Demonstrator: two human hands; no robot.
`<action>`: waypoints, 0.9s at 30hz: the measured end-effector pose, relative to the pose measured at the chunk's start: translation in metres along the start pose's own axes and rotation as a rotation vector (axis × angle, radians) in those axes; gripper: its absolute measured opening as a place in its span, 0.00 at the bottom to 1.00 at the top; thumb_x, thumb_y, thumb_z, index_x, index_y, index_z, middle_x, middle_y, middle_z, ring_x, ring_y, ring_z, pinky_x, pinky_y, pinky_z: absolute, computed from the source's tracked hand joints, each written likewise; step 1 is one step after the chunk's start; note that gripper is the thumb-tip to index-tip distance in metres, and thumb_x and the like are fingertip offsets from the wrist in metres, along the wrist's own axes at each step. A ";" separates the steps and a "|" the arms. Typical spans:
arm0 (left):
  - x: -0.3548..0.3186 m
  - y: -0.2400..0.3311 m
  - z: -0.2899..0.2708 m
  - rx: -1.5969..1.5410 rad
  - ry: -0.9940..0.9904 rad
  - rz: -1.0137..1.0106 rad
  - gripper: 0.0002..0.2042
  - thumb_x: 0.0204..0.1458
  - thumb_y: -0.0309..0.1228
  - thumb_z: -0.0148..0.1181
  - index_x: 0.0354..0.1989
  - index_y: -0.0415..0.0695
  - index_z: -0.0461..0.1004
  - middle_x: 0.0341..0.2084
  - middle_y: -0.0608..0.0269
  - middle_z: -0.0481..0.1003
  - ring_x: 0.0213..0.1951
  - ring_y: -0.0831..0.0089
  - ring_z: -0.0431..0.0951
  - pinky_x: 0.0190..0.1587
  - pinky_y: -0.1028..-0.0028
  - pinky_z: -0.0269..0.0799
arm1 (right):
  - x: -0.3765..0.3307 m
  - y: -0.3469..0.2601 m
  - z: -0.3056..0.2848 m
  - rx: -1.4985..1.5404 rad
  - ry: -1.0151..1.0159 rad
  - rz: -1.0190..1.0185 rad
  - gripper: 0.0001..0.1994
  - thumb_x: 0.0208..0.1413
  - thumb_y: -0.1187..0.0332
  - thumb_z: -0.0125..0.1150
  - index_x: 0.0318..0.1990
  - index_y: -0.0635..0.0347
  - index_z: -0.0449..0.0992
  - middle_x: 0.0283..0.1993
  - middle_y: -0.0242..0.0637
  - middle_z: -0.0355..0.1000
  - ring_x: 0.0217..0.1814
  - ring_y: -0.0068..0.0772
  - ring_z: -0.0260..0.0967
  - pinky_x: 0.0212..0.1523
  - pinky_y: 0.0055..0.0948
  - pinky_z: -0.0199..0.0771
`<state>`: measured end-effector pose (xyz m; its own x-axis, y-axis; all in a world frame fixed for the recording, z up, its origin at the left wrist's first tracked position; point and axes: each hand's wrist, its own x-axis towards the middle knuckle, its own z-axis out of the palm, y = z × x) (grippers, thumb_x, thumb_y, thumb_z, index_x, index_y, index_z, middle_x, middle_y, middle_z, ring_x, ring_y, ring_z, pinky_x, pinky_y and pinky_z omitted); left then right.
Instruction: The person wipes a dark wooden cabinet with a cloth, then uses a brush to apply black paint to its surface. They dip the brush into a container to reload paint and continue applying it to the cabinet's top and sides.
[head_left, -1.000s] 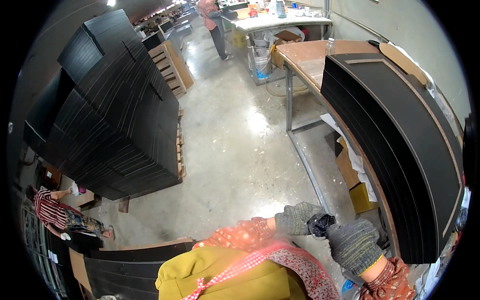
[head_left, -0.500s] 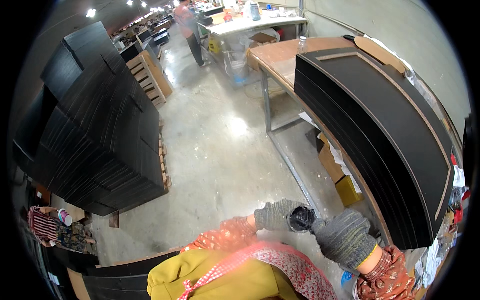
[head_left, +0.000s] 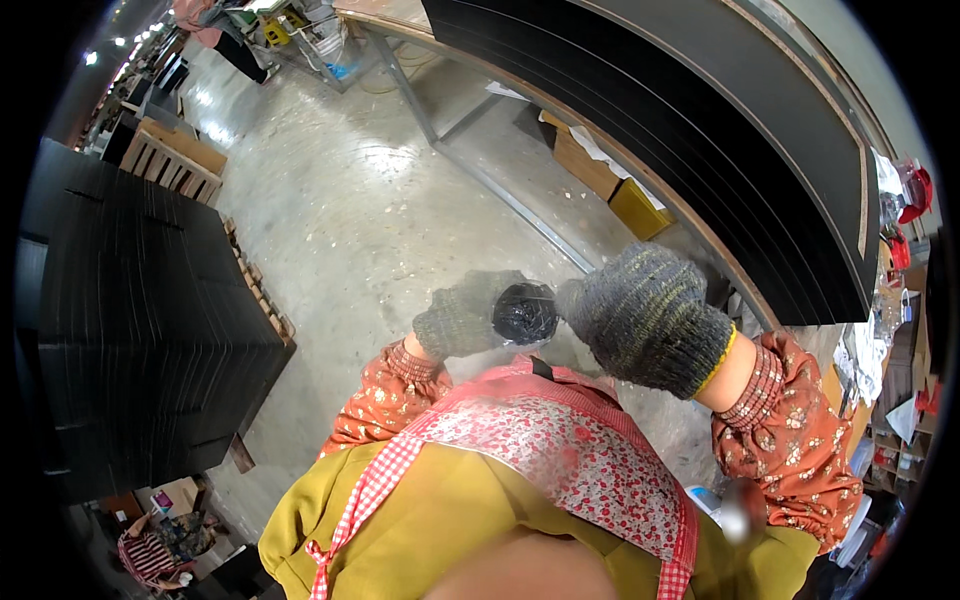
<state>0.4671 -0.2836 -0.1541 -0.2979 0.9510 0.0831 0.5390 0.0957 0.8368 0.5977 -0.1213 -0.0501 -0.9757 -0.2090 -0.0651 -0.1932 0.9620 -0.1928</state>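
Observation:
Above the floor in front of my apron, my left hand point(head_left: 455, 318), in a grey knit glove, grips a small round cup point(head_left: 525, 313) with shiny black contents. Its rim looks clear, and the fingers behind it are partly blurred. My right hand point(head_left: 645, 315) wears a matching grey glove with a yellow cuff edge. Its fingers are curled closed, with the tips close to the cup's right side. Whatever sits in the right fingers, if anything, is hidden by the glove.
A workbench point(head_left: 560, 95) at the right carries stacked curved black panels point(head_left: 700, 130). Tall black boards point(head_left: 150, 310) stand on a pallet point(head_left: 255, 270) at the left. A yellow box point(head_left: 640, 208) lies beneath the bench. Another person point(head_left: 225, 35) stands far left; one more point(head_left: 165, 545) is lower left.
The view has tipped downward and turned, so the bench and stack sit higher and more apron shows. Both hands appear higher in view; my left hand still holds the cup.

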 end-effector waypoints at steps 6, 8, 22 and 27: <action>-0.003 -0.010 0.010 0.180 0.272 0.109 0.19 0.36 0.39 0.69 0.36 0.43 0.74 0.28 0.56 0.76 0.31 0.60 0.78 0.33 0.68 0.73 | -0.003 -0.007 0.007 0.045 -0.159 0.168 0.07 0.44 0.65 0.57 0.30 0.55 0.73 0.23 0.40 0.70 0.27 0.45 0.70 0.29 0.41 0.69; -0.002 -0.011 0.013 0.247 0.351 0.164 0.19 0.35 0.39 0.70 0.36 0.44 0.74 0.28 0.57 0.75 0.29 0.59 0.77 0.31 0.68 0.72 | -0.002 -0.007 0.013 0.083 -0.134 0.161 0.07 0.45 0.64 0.57 0.30 0.55 0.74 0.24 0.40 0.70 0.28 0.45 0.70 0.30 0.41 0.69; -0.004 -0.018 0.019 -0.045 0.259 -0.099 0.25 0.31 0.36 0.73 0.41 0.43 0.73 0.33 0.55 0.75 0.37 0.60 0.77 0.43 0.67 0.71 | 0.017 -0.009 0.025 0.230 0.025 0.145 0.06 0.43 0.71 0.52 0.21 0.63 0.73 0.19 0.51 0.69 0.22 0.46 0.69 0.21 0.39 0.68; -0.005 -0.045 0.041 -0.003 0.226 -0.044 0.23 0.35 0.32 0.71 0.43 0.42 0.73 0.33 0.57 0.77 0.35 0.64 0.78 0.40 0.70 0.73 | -0.001 -0.008 0.063 -0.408 0.216 -0.096 0.05 0.41 0.73 0.52 0.17 0.61 0.71 0.17 0.41 0.67 0.20 0.36 0.67 0.15 0.38 0.65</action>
<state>0.4763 -0.2810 -0.2146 -0.4904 0.8556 0.1657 0.5192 0.1341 0.8441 0.6065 -0.1403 -0.1098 -0.9423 -0.3005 0.1480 -0.2658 0.9397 0.2153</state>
